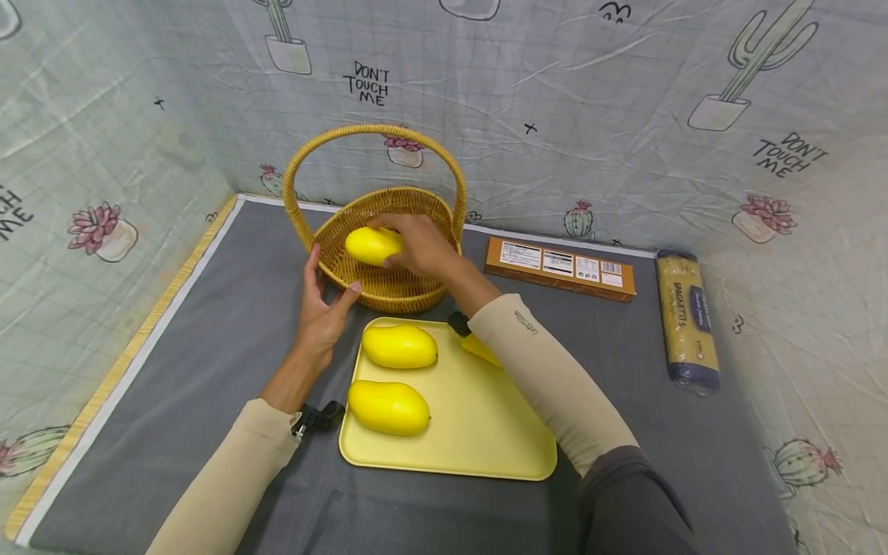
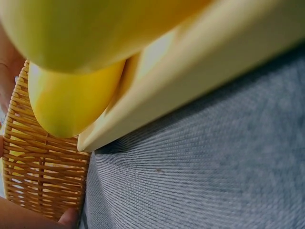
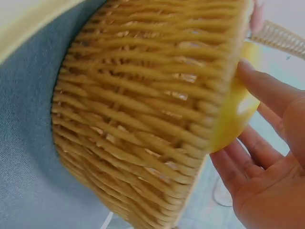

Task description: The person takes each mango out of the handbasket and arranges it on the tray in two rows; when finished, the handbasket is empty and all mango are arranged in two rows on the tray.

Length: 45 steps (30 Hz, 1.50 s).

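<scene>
My right hand (image 1: 425, 245) grips a yellow mango (image 1: 371, 246) over the mouth of a round wicker basket (image 1: 416, 297). In the right wrist view, the thumb and fingers (image 3: 252, 152) hold the mango (image 3: 233, 114) from opposite sides, just beyond the basket rim. With fingers spread and fairly straight, my left hand (image 1: 322, 312) touches the basket's left front side. Two mangoes, a rear one (image 1: 400, 346) and a front one (image 1: 388, 408), lie on the left of a pale yellow tray (image 1: 486, 432). Another yellow piece (image 1: 480, 351) is mostly hidden under my right forearm.
The basket's tall hoop handle (image 1: 375, 129) stands upright near the back wall. Right of it lie a long brown box (image 1: 560, 267) and a spaghetti packet (image 1: 687, 320). Grey cloth (image 1: 173, 370) covers the table; patterned sheeting hangs around it.
</scene>
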Each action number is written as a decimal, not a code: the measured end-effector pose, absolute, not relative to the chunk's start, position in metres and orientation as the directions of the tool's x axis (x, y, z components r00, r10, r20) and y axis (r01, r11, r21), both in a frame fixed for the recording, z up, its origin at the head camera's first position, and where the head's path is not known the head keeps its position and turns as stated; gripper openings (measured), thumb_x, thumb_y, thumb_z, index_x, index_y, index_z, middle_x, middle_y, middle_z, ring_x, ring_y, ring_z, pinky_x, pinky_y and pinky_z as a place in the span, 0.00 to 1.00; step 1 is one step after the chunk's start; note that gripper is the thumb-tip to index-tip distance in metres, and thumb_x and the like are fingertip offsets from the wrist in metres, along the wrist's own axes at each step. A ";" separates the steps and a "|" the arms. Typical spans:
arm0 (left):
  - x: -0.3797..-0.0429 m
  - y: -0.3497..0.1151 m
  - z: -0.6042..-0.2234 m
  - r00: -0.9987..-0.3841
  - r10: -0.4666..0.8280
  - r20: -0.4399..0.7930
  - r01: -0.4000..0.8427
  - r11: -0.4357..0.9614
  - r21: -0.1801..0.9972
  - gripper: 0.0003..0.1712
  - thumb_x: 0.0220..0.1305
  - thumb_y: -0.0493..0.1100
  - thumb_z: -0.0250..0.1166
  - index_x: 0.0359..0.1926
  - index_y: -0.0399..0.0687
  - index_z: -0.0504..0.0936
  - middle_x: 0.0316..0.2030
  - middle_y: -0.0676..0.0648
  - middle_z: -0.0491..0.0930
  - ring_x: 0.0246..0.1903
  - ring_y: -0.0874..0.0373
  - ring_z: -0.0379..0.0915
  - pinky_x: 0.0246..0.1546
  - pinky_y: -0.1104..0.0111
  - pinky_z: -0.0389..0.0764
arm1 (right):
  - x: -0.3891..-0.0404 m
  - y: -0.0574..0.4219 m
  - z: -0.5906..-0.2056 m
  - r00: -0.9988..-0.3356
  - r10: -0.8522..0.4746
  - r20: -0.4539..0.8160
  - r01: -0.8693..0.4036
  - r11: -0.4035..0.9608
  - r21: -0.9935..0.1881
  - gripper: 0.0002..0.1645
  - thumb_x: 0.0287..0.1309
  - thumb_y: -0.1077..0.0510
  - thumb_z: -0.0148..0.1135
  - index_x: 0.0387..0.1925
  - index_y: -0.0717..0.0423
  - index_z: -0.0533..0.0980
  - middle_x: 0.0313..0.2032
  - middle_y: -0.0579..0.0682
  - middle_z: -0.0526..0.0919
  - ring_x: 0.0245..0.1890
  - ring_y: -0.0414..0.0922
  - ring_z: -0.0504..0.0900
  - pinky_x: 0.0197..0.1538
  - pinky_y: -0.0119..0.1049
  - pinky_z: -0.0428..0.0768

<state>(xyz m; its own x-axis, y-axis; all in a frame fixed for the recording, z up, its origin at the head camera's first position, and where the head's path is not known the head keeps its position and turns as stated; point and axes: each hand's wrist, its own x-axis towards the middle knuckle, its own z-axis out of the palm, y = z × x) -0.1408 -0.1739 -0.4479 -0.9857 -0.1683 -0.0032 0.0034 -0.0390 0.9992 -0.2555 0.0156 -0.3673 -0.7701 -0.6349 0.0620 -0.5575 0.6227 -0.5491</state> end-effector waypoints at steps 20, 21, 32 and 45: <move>-0.142 -0.175 -0.450 -0.986 -0.166 -0.007 -0.001 -0.041 0.999 0.55 0.76 0.40 0.66 0.87 0.71 0.39 0.87 0.50 0.38 0.86 0.50 0.35 0.85 0.47 0.54 | -0.190 0.054 -0.329 -0.787 -0.568 0.241 -0.582 0.557 -0.592 0.42 0.59 0.53 0.80 0.74 0.43 0.75 0.70 0.44 0.80 0.67 0.49 0.79 0.70 0.47 0.78; -0.142 -0.175 -0.450 -0.986 -0.166 -0.007 0.000 -0.042 0.999 0.55 0.76 0.40 0.67 0.87 0.70 0.39 0.87 0.50 0.39 0.86 0.50 0.36 0.85 0.48 0.54 | -0.185 0.056 -0.327 -0.789 -0.564 0.243 -0.581 0.559 -0.592 0.42 0.59 0.53 0.80 0.74 0.43 0.75 0.70 0.44 0.80 0.68 0.49 0.78 0.70 0.48 0.77; -0.141 -0.175 -0.450 -0.985 -0.175 -0.004 0.002 -0.034 0.999 0.56 0.74 0.40 0.68 0.87 0.72 0.40 0.87 0.51 0.37 0.86 0.48 0.35 0.84 0.47 0.55 | -0.140 0.092 -0.325 -0.801 -0.519 0.297 -0.574 0.529 -0.625 0.43 0.57 0.56 0.82 0.73 0.42 0.76 0.68 0.45 0.82 0.66 0.49 0.78 0.68 0.49 0.79; -0.140 -0.176 -0.450 -0.986 -0.167 -0.019 -0.015 -0.025 1.000 0.56 0.75 0.41 0.67 0.86 0.77 0.39 0.87 0.52 0.35 0.86 0.49 0.34 0.85 0.47 0.55 | -0.092 0.138 -0.346 -0.840 -0.456 0.294 -0.531 0.580 -0.618 0.43 0.54 0.56 0.84 0.71 0.42 0.78 0.67 0.47 0.82 0.67 0.51 0.78 0.70 0.57 0.78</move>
<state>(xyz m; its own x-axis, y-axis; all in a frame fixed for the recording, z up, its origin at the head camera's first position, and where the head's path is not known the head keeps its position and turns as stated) -0.1399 -0.1756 -0.4502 -0.9858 -0.1671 -0.0186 -0.0146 -0.0255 0.9996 -0.0924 0.1382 -0.3458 -0.8401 -0.4560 0.2939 -0.5310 0.5800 -0.6178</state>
